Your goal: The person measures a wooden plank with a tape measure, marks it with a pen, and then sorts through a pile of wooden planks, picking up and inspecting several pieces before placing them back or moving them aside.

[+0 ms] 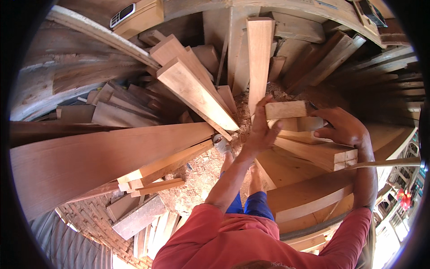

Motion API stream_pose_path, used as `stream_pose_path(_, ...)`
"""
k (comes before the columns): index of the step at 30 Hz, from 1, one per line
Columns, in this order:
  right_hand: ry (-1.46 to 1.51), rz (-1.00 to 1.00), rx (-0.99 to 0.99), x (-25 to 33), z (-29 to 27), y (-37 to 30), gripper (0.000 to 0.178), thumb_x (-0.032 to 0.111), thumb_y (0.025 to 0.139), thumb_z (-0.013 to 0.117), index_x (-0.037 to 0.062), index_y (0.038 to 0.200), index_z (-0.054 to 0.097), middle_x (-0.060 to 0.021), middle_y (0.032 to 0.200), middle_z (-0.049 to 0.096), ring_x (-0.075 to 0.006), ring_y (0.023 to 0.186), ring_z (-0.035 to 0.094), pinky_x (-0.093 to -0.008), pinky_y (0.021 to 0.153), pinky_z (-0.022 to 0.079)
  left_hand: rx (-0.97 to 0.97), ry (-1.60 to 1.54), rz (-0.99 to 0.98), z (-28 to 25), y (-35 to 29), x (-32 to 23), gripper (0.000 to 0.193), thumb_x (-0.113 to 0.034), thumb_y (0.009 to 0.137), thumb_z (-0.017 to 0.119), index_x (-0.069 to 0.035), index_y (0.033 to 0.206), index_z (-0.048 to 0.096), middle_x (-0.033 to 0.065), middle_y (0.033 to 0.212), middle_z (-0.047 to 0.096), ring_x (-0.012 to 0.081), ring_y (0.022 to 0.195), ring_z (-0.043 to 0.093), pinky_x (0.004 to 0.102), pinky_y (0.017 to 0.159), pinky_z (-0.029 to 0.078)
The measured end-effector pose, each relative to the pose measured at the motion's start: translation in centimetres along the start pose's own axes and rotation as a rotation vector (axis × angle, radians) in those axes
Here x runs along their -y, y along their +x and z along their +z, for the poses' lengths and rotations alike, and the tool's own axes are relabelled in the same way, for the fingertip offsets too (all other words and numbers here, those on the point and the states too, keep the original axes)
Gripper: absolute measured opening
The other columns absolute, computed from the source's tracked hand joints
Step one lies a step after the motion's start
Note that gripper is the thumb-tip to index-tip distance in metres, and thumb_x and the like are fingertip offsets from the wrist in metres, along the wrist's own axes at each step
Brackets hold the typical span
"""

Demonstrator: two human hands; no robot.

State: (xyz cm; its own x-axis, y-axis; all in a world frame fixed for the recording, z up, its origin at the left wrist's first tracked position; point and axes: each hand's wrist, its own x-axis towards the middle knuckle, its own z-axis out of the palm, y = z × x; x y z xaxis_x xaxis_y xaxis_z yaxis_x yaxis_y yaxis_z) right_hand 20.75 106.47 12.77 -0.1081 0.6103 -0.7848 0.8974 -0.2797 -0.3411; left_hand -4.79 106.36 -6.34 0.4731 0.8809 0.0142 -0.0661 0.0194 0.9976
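My left hand (pixel 261 132) is at the left end of a short, pale wooden block (pixel 286 110), with its fingers upright along the end and its thumb just below. Off the block's right end, my right hand (pixel 347 129) bends inward with curled fingers. A thin dark thing (pixel 312 106) shows by its fingertips, too small to name. Under the block, between my hands, lies another wood piece (pixel 310 123). Lower down, a stack of squared timbers (pixel 320 153) points toward the right, its cut ends below my right wrist.
A wide plank (pixel 112 154) reaches in from the left. Squared beams (pixel 192 89) lean at the back left, and a tall board (pixel 260 58) stands behind my left hand. Wood shavings (pixel 192 184) cover the floor around my feet. A broad curved timber (pixel 313 195) lies at the right.
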Motion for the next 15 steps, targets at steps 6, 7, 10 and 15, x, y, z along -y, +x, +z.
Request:
stream_pose_path(6,0.128,0.008,0.084,0.7,-0.6,0.3,0.056,0.031,0.088,0.081,0.0059,0.137,0.067,-0.0219,0.115,0.072,-0.0397,0.102,0.067,-0.0468,0.096,0.052,-0.022,-0.004,0.097,3.3,-0.2,-0.2,0.093,-0.038,0.099,0.073,0.004,0.163,0.021,0.0243,0.149,0.043,0.0393,0.14,0.043,0.0494,0.121,0.031)
stream_pose_path(7,0.139,0.004,0.077,0.6,-0.5,0.4,0.057,0.03,0.088,0.082,0.0051,0.137,0.067,-0.0224,0.116,0.072,-0.0412,0.103,0.068,-0.0474,0.096,0.052,-0.021,0.05,0.125,3.7,-0.2,-0.1,0.093,-0.039,0.099,0.072,0.003,0.163,0.02,0.0244,0.151,0.041,0.04,0.143,0.04,0.0495,0.122,0.03)
stream_pose_path(10,0.146,-0.066,0.043,0.2,-0.1,0.9,0.058,0.028,0.087,0.082,0.0041,0.137,0.065,-0.0232,0.119,0.072,-0.0436,0.111,0.068,-0.048,0.099,0.051,0.01,0.118,0.117,4.4,0.1,0.0,0.094,-0.039,0.098,0.073,0.004,0.163,0.02,0.0262,0.155,0.038,0.0435,0.147,0.037,0.0511,0.124,0.029)
stream_pose_path(15,0.09,-0.025,0.014,-0.7,0.3,0.9,0.061,0.031,0.089,0.081,0.0042,0.14,0.063,-0.0238,0.13,0.069,-0.0437,0.126,0.063,-0.0483,0.106,0.049,0.026,0.18,0.117,4.6,0.9,-0.3,0.092,-0.037,0.099,0.071,0.005,0.163,0.02,0.0272,0.156,0.039,0.0454,0.146,0.039,0.0523,0.123,0.029)
